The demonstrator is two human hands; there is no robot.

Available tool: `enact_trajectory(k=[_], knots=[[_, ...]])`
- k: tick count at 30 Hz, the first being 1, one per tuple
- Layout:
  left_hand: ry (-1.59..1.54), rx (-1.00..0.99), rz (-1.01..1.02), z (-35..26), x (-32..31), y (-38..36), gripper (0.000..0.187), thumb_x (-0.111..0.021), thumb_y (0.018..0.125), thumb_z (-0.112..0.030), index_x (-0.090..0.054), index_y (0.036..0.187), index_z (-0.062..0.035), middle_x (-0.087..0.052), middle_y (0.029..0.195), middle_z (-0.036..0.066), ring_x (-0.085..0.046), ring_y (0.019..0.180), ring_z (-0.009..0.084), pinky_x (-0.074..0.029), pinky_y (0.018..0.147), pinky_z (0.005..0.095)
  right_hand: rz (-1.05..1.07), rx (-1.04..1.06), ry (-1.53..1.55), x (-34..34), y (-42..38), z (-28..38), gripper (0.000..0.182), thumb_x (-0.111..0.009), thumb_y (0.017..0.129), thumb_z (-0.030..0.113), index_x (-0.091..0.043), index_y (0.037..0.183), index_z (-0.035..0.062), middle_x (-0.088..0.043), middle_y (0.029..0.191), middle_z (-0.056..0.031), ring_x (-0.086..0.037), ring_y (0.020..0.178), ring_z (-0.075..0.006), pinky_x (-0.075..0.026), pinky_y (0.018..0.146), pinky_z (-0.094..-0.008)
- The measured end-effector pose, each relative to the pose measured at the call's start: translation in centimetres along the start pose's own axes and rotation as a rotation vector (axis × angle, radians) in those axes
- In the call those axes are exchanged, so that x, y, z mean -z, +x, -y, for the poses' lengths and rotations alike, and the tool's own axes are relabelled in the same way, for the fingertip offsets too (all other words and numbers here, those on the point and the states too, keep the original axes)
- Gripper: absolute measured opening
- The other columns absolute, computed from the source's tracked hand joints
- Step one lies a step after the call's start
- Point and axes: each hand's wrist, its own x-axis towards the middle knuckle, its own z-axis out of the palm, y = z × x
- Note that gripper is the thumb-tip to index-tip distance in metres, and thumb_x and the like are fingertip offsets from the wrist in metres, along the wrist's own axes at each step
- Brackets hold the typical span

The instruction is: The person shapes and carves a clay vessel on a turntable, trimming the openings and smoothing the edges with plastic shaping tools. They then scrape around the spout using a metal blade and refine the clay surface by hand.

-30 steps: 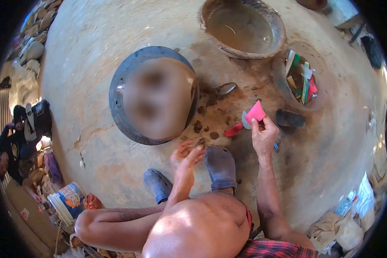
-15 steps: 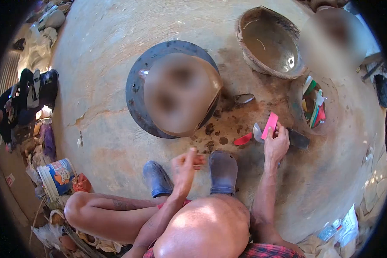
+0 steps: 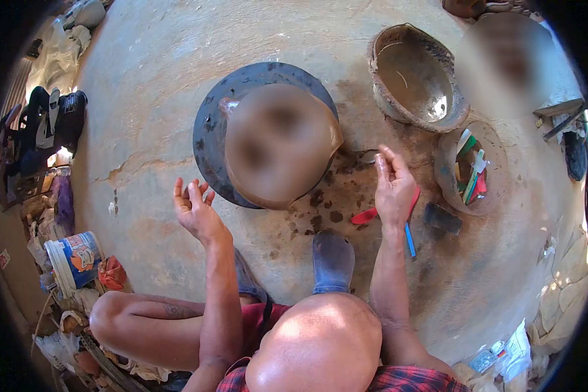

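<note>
A large brown rounded clay-like vessel, much of it blurred, sits on a dark round board. My left hand is raised near the board's lower left side, fingers loosely bent and apart, holding nothing. To the right of the vessel, my right hand is over the floor with fingers apart and no held thing visible. Its fingertips are beside a small oval object, partly hidden. Near that hand lie a red piece, a pink strip and a blue stick.
A rough basin of murky water stands at upper right. Below it, a round container holds several coloured tools. A dark block lies nearby. A bucket and clutter line the left side. My blue shoe rests before the board.
My right hand has let go of the pink strip and moved up and left toward the oval object. My left hand has moved left and up, its fingers spreading.
</note>
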Motion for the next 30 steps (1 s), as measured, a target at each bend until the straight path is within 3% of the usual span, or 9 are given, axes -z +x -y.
enact_trajectory(k=[3,7,9,11,17,20,23,27,30], knots=[[0.067,0.086,0.052,2.5,0.8,0.2,0.041,-0.065,0.106,-0.016,-0.056,0.143,-0.0025,-0.067,0.115,0.007,-0.068,0.103,0.0165,-0.057,0.083,0.0324,0.039,-0.176,0.135,-1.1,0.7,2.2,0.028,-0.069,0.104,0.017,-0.073,0.123,-0.0032,-0.078,0.102,-0.0109,-0.071,0.091,-0.0119,-0.056,0.08,-0.0276],[0.094,0.154,0.192,3.0,0.4,-1.5,0.049,-0.071,0.103,-0.021,-0.056,0.146,0.0006,-0.067,0.127,0.011,-0.066,0.111,0.0164,-0.056,0.088,0.0318,0.149,-0.088,0.155,-3.0,3.7,3.5,0.034,-0.07,0.104,0.024,-0.074,0.122,-0.0038,-0.078,0.098,-0.0119,-0.071,0.09,-0.0123,-0.056,0.081,-0.0296],[0.112,0.2,0.261,2.3,0.1,-1.9,0.06,-0.072,0.103,-0.023,-0.051,0.153,0.0019,-0.065,0.136,0.014,-0.064,0.117,0.0159,-0.054,0.093,0.0312,0.184,-0.062,0.012,-3.0,4.9,3.9,0.033,-0.069,0.105,0.022,-0.073,0.128,-0.0019,-0.077,0.102,-0.0042,-0.071,0.089,-0.0095,-0.056,0.081,-0.0259],[0.074,0.293,0.324,2.0,-0.2,-2.6,0.065,-0.072,0.104,-0.028,-0.046,0.159,-0.005,-0.059,0.146,0.01,-0.057,0.13,0.0185,-0.047,0.107,0.0387,0.166,0.005,0.028,-3.4,5.2,3.8,0.039,-0.071,0.103,0.03,-0.074,0.125,-0.0018,-0.079,0.103,-0.0164,-0.073,0.088,-0.0175,-0.057,0.081,-0.0331],[-0.005,0.285,0.393,2.4,-0.5,-3.4,0.073,-0.07,0.105,-0.023,-0.033,0.164,0.0018,-0.054,0.155,0.018,-0.057,0.134,0.0234,-0.042,0.113,0.0365,0.323,-0.02,-0.003,-5.5,4.0,4.8,0.054,-0.073,0.101,0.036,-0.067,0.133,-0.007,-0.077,0.115,-0.0221,-0.076,0.101,-0.0262,-0.057,0.09,-0.0368],[-0.086,0.436,0.369,2.1,-0.5,-3.5,0.072,-0.072,0.103,-0.029,-0.038,0.164,-0.0107,-0.056,0.153,0.004,-0.053,0.135,0.0195,-0.042,0.111,0.0484,0.334,0.008,-0.062,-6.4,4.9,5.4,0.059,-0.072,0.1,0.042,-0.067,0.133,-0.0071,-0.076,0.117,-0.0243,-0.075,0.105,-0.0325,-0.057,0.093,-0.0401],[-0.115,0.446,0.357,1.4,-1.2,-3.9,0.072,-0.071,0.104,-0.028,-0.037,0.165,-0.012,-0.056,0.152,0.004,-0.053,0.135,0.0189,-0.041,0.111,0.0516,0.41,0.032,-0.231,-7.2,6.4,7.1,0.069,-0.074,0.097,0.05,-0.067,0.133,-0.0081,-0.075,0.119,-0.0262,-0.074,0.109,-0.0377,-0.056,0.096,-0.0428],[-0.133,0.502,0.351,1.3,-1.5,-3.4,0.059,-0.069,0.105,-0.025,-0.048,0.158,-0.01,-0.063,0.143,0.002,-0.058,0.13,0.0173,-0.052,0.102,0.0467,0.5,0.119,-0.403,-8.4,7.8,8.7,0.076,-0.082,0.087,0.054,-0.069,0.13,-0.007,-0.074,0.119,-0.0275,-0.074,0.11,-0.0389,-0.056,0.095,-0.0443],[-0.141,0.445,0.325,2.4,-1.6,-3.3,0.053,-0.069,0.104,-0.02,-0.053,0.153,-0.0064,-0.065,0.14,0.004,-0.062,0.124,0.0164,-0.055,0.098,0.0417,0.605,0.041,-0.372,-8.4,8.1,10.2,0.06,-0.085,0.083,0.042,-0.075,0.122,-0.0029,-0.078,0.106,-0.0247,-0.077,0.101,-0.036,-0.058,0.091,-0.0441]])
